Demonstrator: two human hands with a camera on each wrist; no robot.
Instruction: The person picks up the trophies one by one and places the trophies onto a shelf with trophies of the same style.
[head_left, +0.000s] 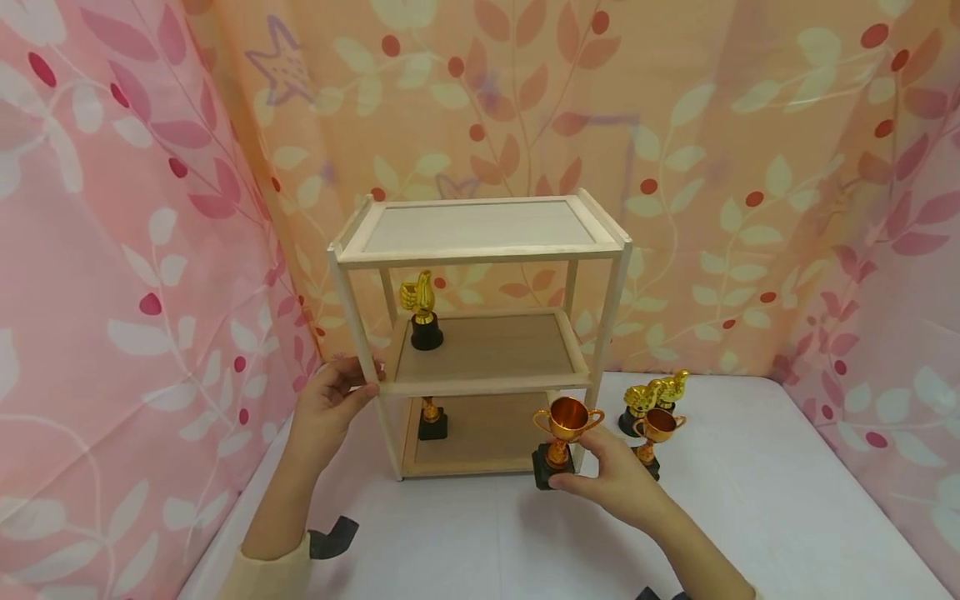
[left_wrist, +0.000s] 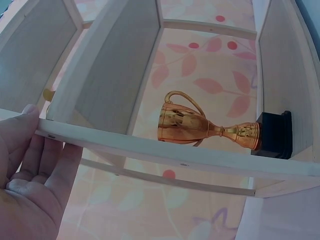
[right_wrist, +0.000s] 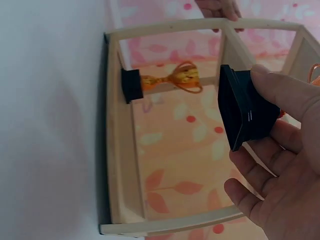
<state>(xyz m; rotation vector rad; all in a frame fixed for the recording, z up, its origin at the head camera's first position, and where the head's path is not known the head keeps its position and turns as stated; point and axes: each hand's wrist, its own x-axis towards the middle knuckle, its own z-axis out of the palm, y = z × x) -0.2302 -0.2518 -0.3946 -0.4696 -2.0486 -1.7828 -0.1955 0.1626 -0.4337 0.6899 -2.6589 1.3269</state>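
At shelf (head_left: pixel 480 250) front: left hand (head_left: pixel 330 404) steadies post, fingers straight; right hand (head_left: pixel 611 475) pinches copper trophy (head_left: pixel 562 437) by base, upright on tabletop (head_left: pixel 750 500).

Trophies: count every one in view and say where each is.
5: middle shelf; bottom shelf; in the right hand; two on the table, a cup and a gold one that may be two.

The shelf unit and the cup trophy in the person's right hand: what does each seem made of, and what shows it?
Shelf unit: pale unfinished wood, apparently; faint grain, matte slats. Cup trophy: shiny copper-coloured cup, perhaps metallised plastic; matte black base, gripped by the right hand.
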